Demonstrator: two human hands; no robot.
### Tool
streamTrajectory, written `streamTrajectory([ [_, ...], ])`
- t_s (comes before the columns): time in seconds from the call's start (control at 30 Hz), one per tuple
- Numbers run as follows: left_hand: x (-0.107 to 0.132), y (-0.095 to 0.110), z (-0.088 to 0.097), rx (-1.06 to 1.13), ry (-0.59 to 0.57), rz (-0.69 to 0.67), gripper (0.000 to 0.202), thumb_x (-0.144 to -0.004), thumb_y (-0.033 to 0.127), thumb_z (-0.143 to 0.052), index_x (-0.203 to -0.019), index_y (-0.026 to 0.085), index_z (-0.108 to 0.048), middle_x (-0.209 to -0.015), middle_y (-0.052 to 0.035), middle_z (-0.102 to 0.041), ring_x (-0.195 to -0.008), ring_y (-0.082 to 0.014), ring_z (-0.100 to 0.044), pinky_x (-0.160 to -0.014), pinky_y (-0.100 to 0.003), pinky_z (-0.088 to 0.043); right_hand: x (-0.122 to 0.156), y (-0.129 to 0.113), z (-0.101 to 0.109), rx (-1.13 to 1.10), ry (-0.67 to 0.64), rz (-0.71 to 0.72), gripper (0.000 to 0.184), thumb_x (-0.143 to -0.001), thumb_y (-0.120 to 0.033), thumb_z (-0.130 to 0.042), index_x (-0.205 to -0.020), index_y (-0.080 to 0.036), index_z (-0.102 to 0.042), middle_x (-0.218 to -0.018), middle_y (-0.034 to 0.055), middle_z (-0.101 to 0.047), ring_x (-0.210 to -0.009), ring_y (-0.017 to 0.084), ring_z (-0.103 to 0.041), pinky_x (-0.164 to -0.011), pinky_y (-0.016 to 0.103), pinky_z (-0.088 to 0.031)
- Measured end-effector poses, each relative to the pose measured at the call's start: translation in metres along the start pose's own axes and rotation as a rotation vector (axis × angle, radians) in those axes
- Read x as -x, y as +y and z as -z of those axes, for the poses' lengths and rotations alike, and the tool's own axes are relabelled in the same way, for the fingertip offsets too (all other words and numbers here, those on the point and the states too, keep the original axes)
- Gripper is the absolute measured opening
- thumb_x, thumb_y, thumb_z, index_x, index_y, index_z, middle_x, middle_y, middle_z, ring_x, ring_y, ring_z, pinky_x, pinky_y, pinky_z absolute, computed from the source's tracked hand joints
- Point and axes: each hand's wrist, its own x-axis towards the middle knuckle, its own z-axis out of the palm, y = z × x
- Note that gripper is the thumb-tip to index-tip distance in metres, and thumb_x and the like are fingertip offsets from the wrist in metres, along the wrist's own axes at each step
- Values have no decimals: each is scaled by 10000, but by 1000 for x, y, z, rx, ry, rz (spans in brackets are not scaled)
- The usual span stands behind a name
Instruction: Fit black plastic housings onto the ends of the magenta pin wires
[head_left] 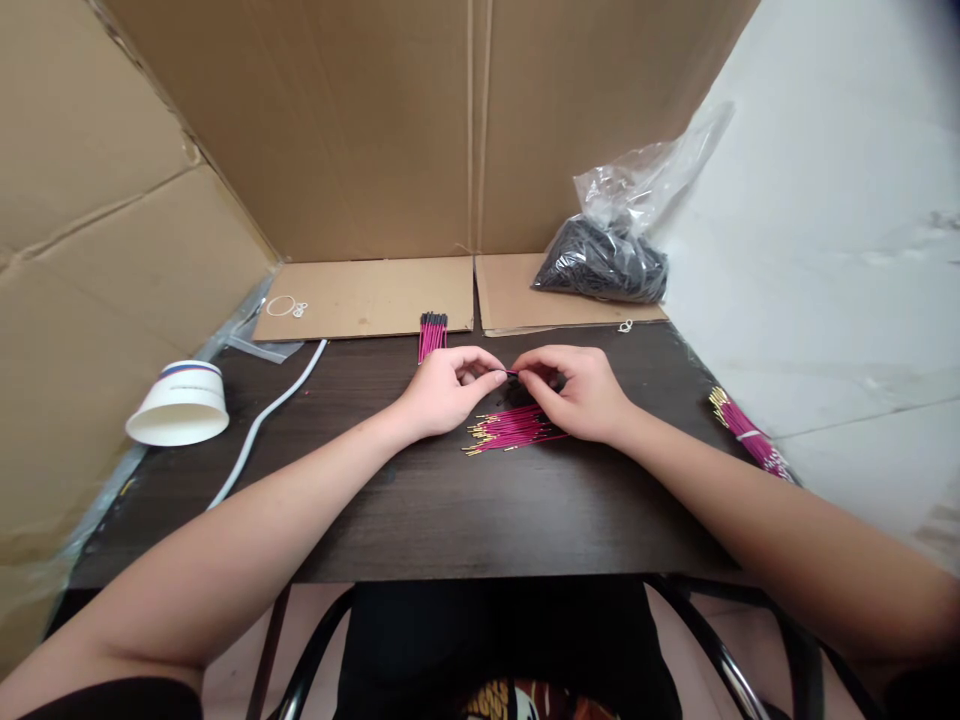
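In the head view, my left hand (454, 392) and my right hand (581, 392) meet fingertip to fingertip over the table. Both are pinched on a thin wire (511, 373), of which only a short dark and pink stretch shows between them. Under and in front of my hands lies a loose spread of magenta wires (517, 428) with gold-coloured metal ends pointing left. Just beyond my left hand is a neat bundle of magenta wires (433, 338) with black sleeves on their far ends. My fingers hide most of the held piece.
A clear plastic bag of small black pieces (604, 262) sits on cardboard (367, 297) at the back. Left are a tipped paper cup (180, 405) and a grey-white cable (262, 420). A tied magenta wire bundle (750, 435) lies at the right edge. Cardboard walls (360, 120) stand behind and left.
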Motion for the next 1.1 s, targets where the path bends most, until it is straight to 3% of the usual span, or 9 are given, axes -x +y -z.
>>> streamTrajectory([
  [0.97,-1,-3,1,-5,12,-31,222,-928,369,-797,-1001,162,-833,-847,-55,-779,-662,-137,-585,-634,-277,-463,0,-1,1,3,-6,-5,146,-1014,-206,-651,-996,-211,-797,-841,30,-802,-693,178,-694,-676,318,-531],
  [1.1,0,0,1,3,12,4,257,-905,362,-826,-1063,160,-821,-904,-61,-782,-614,-110,-543,-586,-261,-426,-1,-2,1,-28,-7,-29,132,-1017,-202,-661,-994,-220,-789,-865,30,-802,-713,185,-696,-687,327,-528],
])
